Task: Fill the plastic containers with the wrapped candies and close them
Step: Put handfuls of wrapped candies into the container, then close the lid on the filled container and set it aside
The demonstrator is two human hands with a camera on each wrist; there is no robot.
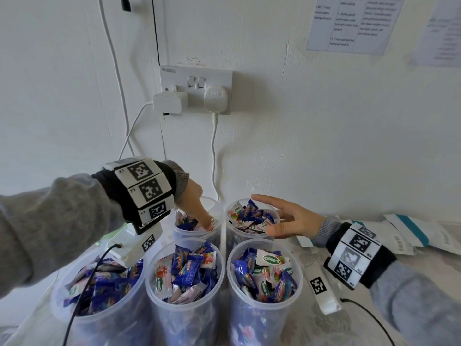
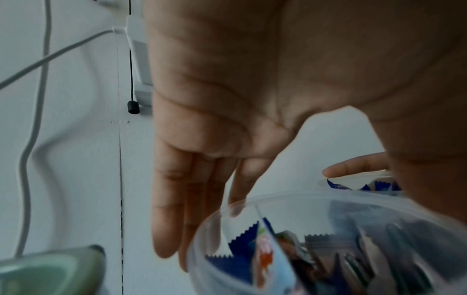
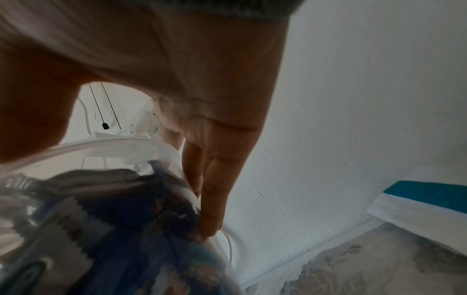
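Several clear plastic containers holding blue and white wrapped candies stand lidless by the wall. My left hand (image 1: 199,213) reaches down over the back left container (image 1: 217,211). Its thumb dips inside onto the candies (image 1: 185,222). In the left wrist view the left hand's fingers (image 2: 202,199) hang straight behind that container's wall (image 2: 328,201). My right hand (image 1: 282,221) is spread around the back right container (image 1: 230,228), fingers past its far rim and thumb at its near rim. The right wrist view shows the fingers (image 3: 212,199) straight along the container (image 3: 101,219).
Three fuller containers stand in the front row (image 1: 57,305), (image 1: 149,293), (image 1: 230,285). A wall socket (image 1: 197,78) with plugs and hanging cables is behind. White packets with a teal stripe (image 1: 411,231) lie at the right. A green object (image 2: 50,269) sits at the left.
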